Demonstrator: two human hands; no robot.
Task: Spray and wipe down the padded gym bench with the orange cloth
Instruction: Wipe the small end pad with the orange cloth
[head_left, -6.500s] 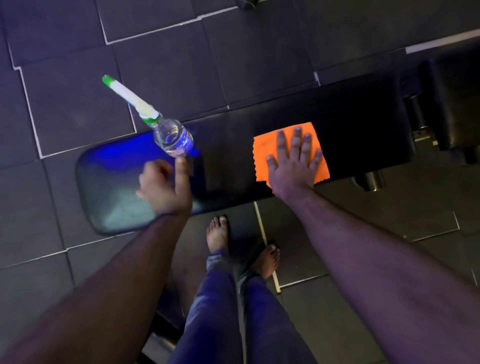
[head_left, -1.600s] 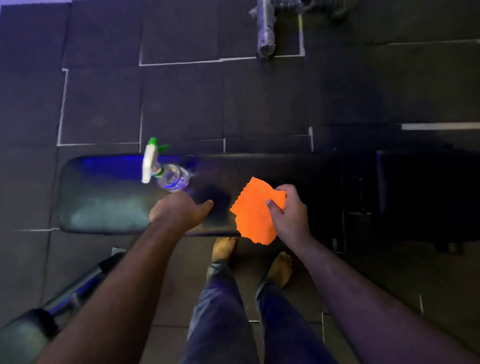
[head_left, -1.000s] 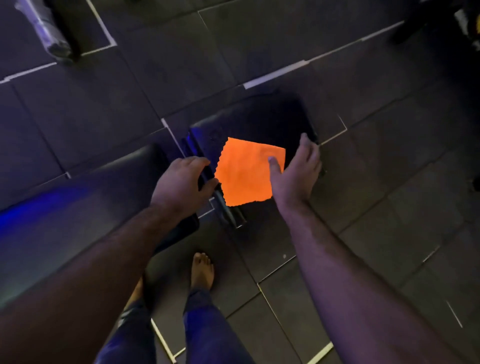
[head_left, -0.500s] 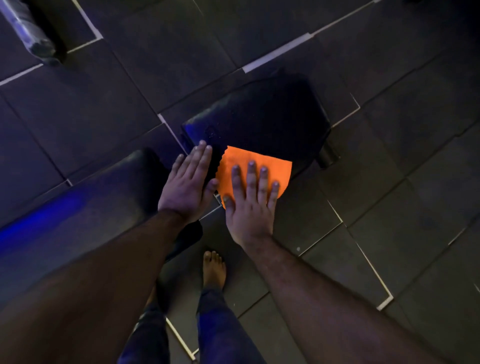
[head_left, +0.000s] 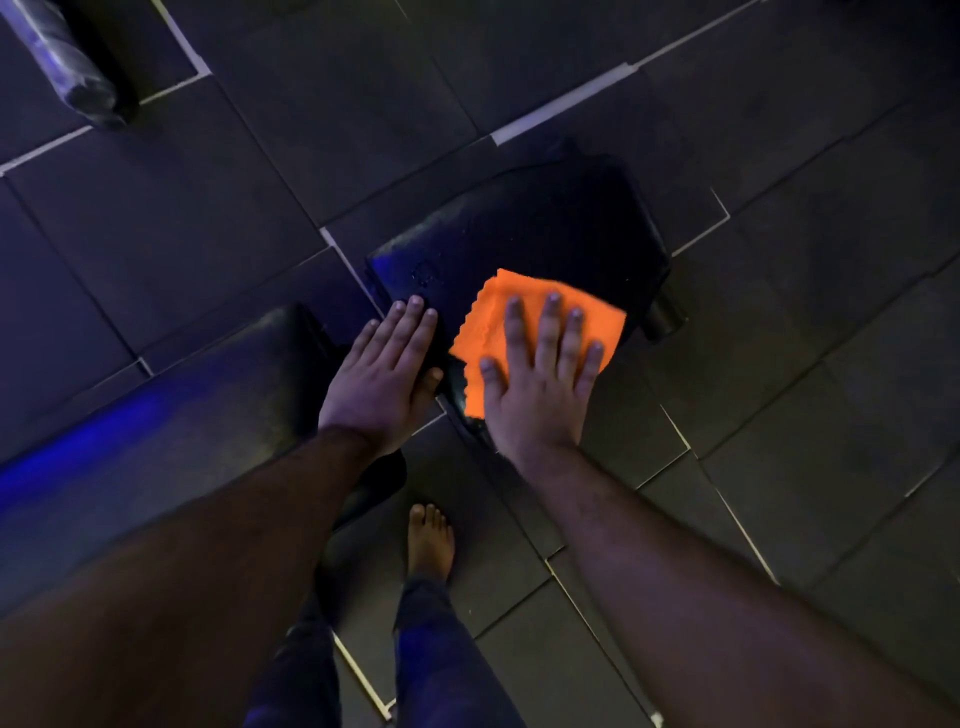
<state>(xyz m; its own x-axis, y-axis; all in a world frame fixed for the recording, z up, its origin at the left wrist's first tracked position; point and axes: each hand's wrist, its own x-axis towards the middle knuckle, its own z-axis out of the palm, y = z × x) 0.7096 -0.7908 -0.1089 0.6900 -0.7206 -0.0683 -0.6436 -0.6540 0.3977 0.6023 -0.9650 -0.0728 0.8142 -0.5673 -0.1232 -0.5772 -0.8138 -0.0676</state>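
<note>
Orange cloth (head_left: 540, 322) under flat, spread right hand (head_left: 537, 384) on bench pad (head_left: 545, 234)

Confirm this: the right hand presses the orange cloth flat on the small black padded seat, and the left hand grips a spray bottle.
Not quite. In the head view the left hand lies flat and empty beside the orange cloth; no spray bottle shows. The right hand does press it on the small black padded seat.

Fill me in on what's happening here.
A person is wiping a padded gym bench. The right hand lies flat, fingers spread, pressing an orange cloth onto the small seat pad. The left hand rests open across the gap between that pad and the long pad. No spray bottle is in view.
</note>
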